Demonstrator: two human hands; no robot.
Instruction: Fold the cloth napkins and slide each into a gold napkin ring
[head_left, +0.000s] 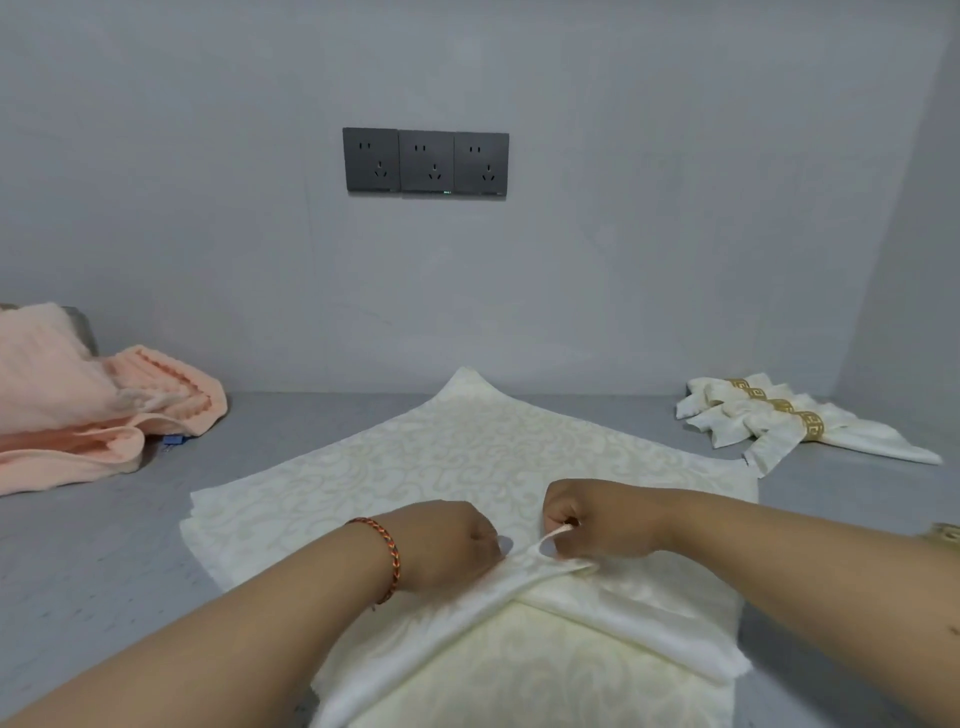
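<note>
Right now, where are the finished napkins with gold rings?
In the head view, the finished napkins lie at the far right of the table, near the wall, beyond the right hand.

The napkin at the centre of the frame is cream-white with a pale beige scroll pattern. At right, the finished napkins are white, each in a gold ring with a Greek-key pattern. At left lies a peach-pink ribbed towel. The wall sockets are dark grey, the table is grey, and the bracelet on the left wrist is braided red with dark strands.
</note>
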